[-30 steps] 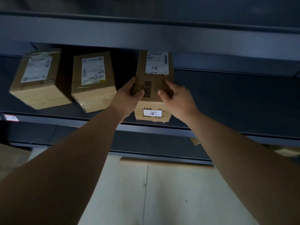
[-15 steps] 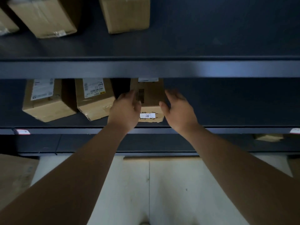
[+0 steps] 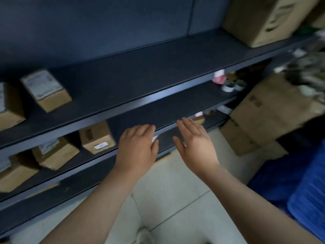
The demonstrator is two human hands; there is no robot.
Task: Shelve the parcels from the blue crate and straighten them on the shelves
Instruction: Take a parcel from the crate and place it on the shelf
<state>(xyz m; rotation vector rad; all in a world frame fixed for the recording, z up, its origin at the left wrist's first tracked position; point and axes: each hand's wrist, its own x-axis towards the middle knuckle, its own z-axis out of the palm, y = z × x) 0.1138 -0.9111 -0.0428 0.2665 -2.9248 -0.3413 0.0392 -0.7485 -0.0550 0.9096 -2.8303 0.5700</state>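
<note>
Seen at the centre of the frame against dark shelving: left hand [image 3: 138, 148] and right hand [image 3: 196, 145], both empty, fingers spread flat and loosely extended, gripping nothing, hovering side by side just in front of the lip of the middle shelf [image 3: 158, 117]. Left of the hands, on that same shelf, standing apart from them: small labelled parcel [image 3: 96, 137], white sticker on its near face, with two more parcels [image 3: 54, 152] further toward the lower left edge. Higher up, at the left of the frame, on the upper shelf [image 3: 140, 71]: another parcel [image 3: 46, 90], label facing up, and a second one cut off by the edge. At the lower right corner, blurred: blue crate [image 3: 309, 187] on the pale tiled floor [image 3: 168, 199], contents impossible to make out. Stacked behind it at right: large cardboard boxes [image 3: 267, 117].
</note>
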